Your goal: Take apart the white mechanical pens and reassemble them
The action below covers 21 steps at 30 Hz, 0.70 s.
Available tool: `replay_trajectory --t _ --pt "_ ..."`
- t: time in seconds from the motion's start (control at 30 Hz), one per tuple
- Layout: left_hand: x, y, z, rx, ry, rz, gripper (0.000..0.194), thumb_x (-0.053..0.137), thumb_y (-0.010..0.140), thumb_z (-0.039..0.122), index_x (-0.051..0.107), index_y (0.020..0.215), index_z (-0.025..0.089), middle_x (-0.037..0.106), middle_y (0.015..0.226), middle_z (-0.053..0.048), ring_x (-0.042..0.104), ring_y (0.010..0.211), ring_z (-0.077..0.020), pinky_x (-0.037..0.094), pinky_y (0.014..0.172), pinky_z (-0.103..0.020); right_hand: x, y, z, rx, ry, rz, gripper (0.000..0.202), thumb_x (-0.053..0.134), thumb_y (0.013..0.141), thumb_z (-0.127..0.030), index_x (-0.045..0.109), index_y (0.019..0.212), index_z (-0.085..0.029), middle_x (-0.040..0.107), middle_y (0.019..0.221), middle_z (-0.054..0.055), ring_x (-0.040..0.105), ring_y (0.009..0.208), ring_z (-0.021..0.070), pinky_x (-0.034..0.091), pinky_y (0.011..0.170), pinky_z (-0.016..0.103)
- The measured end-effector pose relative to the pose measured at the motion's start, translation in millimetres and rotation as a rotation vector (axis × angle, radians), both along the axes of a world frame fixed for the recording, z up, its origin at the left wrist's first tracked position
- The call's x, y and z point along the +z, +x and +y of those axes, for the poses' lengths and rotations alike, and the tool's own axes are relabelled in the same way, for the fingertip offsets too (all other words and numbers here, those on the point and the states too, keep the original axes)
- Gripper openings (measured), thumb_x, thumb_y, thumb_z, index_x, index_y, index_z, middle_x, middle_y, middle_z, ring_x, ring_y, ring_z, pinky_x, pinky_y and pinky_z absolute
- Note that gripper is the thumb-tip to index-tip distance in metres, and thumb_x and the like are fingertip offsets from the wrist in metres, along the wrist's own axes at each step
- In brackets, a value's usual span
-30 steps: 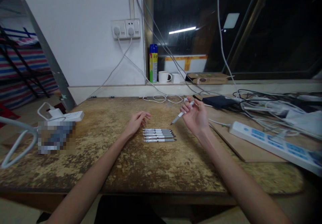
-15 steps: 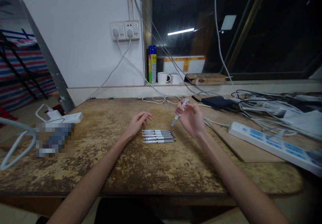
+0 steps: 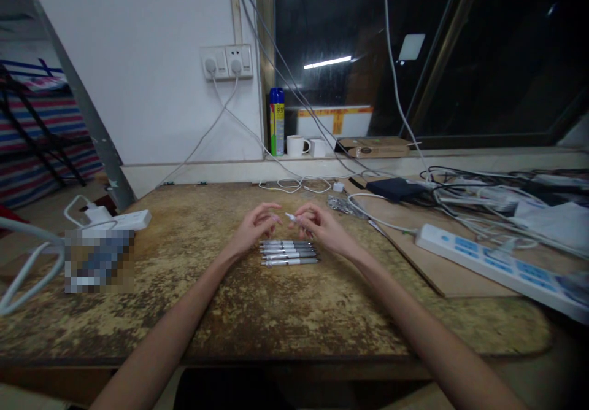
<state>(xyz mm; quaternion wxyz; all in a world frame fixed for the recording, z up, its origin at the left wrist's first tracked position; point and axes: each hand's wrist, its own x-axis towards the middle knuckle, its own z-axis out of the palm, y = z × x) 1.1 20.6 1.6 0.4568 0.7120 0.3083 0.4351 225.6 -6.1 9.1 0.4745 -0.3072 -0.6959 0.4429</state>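
Observation:
Several white and grey pens (image 3: 289,254) lie side by side in a row on the worn wooden table (image 3: 294,312). My right hand (image 3: 319,226) is closed on another pen (image 3: 291,216), just beyond the row. One light end of that pen sticks out to the left; the fingers hide the rest. Facing it from the left, my left hand (image 3: 255,226) has curved fingers that are apart, and I see nothing in them. A small gap separates the two hands.
A shiny, clear-looking heap (image 3: 345,206) lies behind my right hand. To the right are a power strip (image 3: 488,269), a brown board (image 3: 423,250) and tangled cables (image 3: 460,189). Another strip (image 3: 133,220) sits at left. A mug (image 3: 297,145) and spray can (image 3: 277,121) stand on the sill.
My right hand has moved left with the pen, closer to my left hand, turning the pen to point left. The left hand's fingers have spread toward it. The shiny heap has come into sight.

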Motion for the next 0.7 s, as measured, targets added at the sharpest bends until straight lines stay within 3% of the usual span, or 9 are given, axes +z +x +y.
replay_trajectory --t 0.17,0.23,0.4,0.53,0.7 --pt "2.1 3.3 -7.9 -0.048 0.048 0.114 0.031 0.07 0.085 0.044 0.069 0.099 0.016 0.07 0.095 -0.006 0.064 0.086 -0.0176 0.048 0.074 -0.026 -6.7 -3.9 -1.3 0.138 0.007 -0.15 0.034 0.059 0.091 -0.052 0.055 0.103 -0.021 0.071 0.083 0.002 0.063 0.065 0.0142 0.043 0.059 0.024" --pt "0.1 2.7 -5.0 -0.016 0.041 0.126 0.032 0.069 0.085 0.046 0.068 0.095 0.016 0.069 0.088 -0.004 0.063 0.079 -0.0163 0.047 0.07 -0.026 -9.3 -1.0 2.0 0.087 -0.001 -0.206 0.033 0.054 0.094 -0.052 0.056 0.104 -0.021 0.072 0.082 0.002 0.061 0.062 0.0142 0.042 0.057 0.025" --pt "-6.3 -8.6 9.9 0.135 0.051 0.108 0.035 0.064 0.086 0.051 0.065 0.092 0.016 0.067 0.078 -0.003 0.06 0.07 -0.0146 0.044 0.062 -0.024 -20.2 21.1 22.8 -0.27 0.077 -0.436 0.033 0.046 0.096 -0.041 0.064 0.084 -0.017 0.067 0.067 0.003 0.057 0.063 0.0159 0.039 0.061 0.026" --pt "-7.2 -22.9 16.6 0.107 0.003 0.222 0.037 0.067 0.082 0.052 0.067 0.093 0.017 0.069 0.083 -0.004 0.061 0.072 -0.0163 0.044 0.06 -0.024 -26.7 31.8 31.0 -0.273 0.132 -0.502 0.032 0.05 0.092 -0.039 0.067 0.078 -0.016 0.068 0.074 0.004 0.057 0.07 0.0172 0.04 0.066 0.028" --pt "-6.7 -37.3 16.8 0.029 0.024 0.345 0.042 0.068 0.081 0.054 0.073 0.096 0.015 0.071 0.094 -0.008 0.064 0.087 -0.0212 0.047 0.074 -0.028 -34.6 24.4 28.3 -0.208 0.11 -0.472 0.027 0.056 0.089 -0.035 0.072 0.094 -0.014 0.074 0.09 0.008 0.063 0.08 0.0198 0.045 0.072 0.029"
